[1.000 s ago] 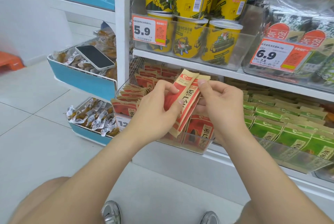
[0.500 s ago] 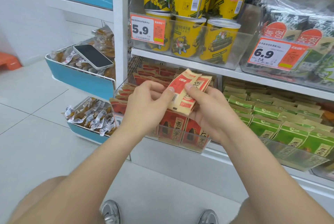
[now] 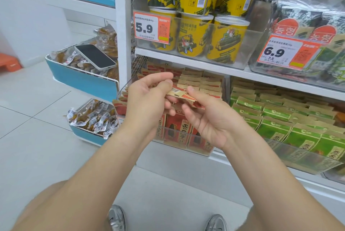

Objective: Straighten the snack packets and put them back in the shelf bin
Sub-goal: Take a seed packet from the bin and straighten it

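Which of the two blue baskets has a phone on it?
The upper blue basket: a phone lies on its snacks; the lower blue basket has none.

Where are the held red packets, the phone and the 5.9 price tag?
held red packets (image 3: 183, 96), head view, middle of the stack, right of the barcode
phone (image 3: 95, 55), head view, middle of its dark screen
5.9 price tag (image 3: 151, 28), head view, centre, right of the digits

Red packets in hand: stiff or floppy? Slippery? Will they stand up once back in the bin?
Probably thin and floppy: the held packets droop a little between the left hand and right hand. Likely light, since pinches alone carry the small stack. Smooth wrappers may slide and fan out; the binned packets stand upright only packed together.
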